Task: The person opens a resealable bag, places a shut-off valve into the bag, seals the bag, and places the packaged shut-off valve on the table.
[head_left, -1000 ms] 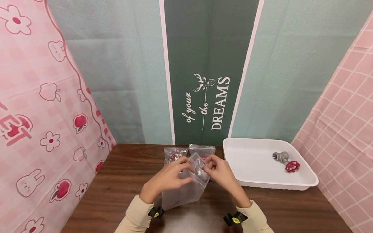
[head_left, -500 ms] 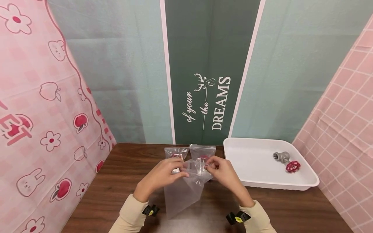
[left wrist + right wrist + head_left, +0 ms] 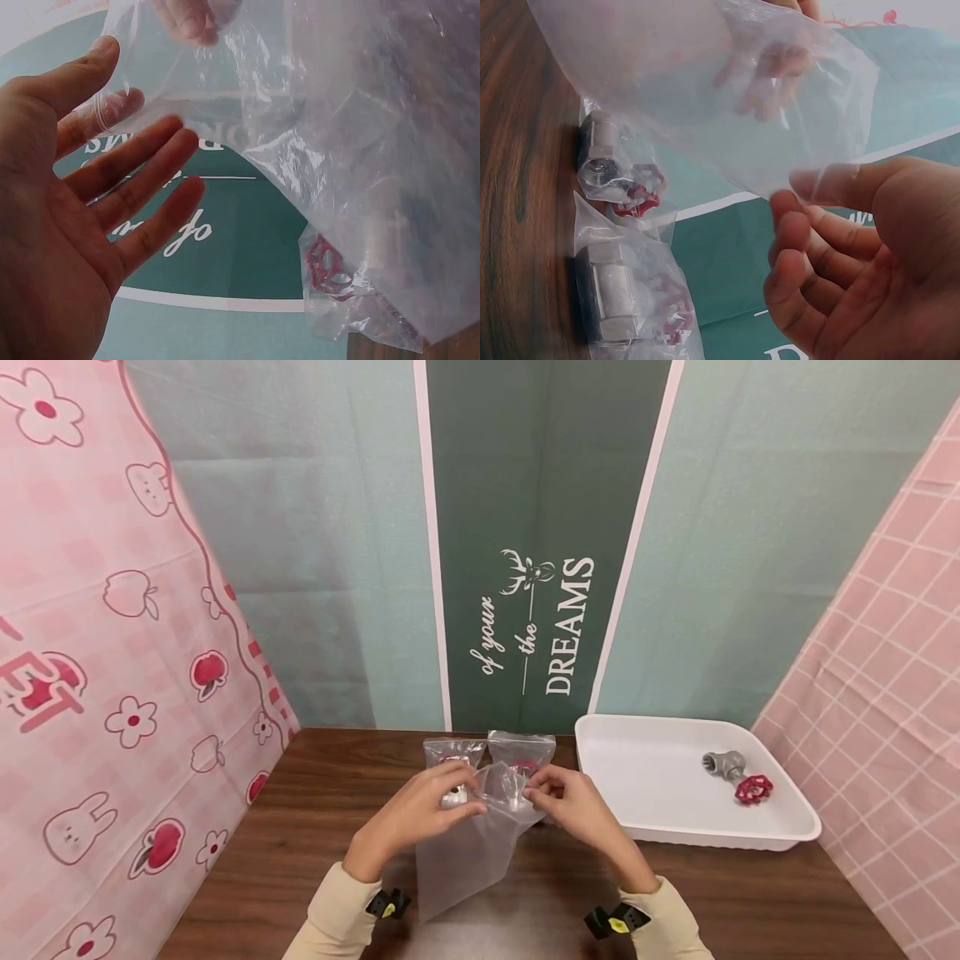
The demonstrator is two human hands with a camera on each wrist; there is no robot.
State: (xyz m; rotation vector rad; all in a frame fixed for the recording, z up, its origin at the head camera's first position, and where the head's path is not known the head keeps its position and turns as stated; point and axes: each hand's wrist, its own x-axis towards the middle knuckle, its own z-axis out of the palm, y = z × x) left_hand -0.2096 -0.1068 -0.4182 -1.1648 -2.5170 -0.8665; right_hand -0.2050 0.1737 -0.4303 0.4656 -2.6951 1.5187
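Observation:
A clear plastic bag (image 3: 468,860) hangs between both hands over the table, its mouth upward. My right hand (image 3: 573,802) pinches the bag's edge between thumb and index finger, seen closely in the right wrist view. My left hand (image 3: 82,195) touches the opposite side of the mouth. Its fingers are extended, the index finger shows through the plastic, and the thumb stands apart from it. Just behind are two zip bags, a left one (image 3: 453,749) and a right one (image 3: 521,747), each holding a metal valve with a red handwheel; the hands and front bag partly cover them.
A white tray (image 3: 652,777) stands at the right, with a loose grey valve (image 3: 723,765) with a red handwheel (image 3: 753,789) in it. The brown wooden table (image 3: 337,777) ends at a green cloth backdrop (image 3: 360,610). Pink cloths hang at both sides.
The left hand has moved left, away from the right hand, spreading the bag's top. The bag's lower end has swung slightly. The bagged valves and tray stay put.

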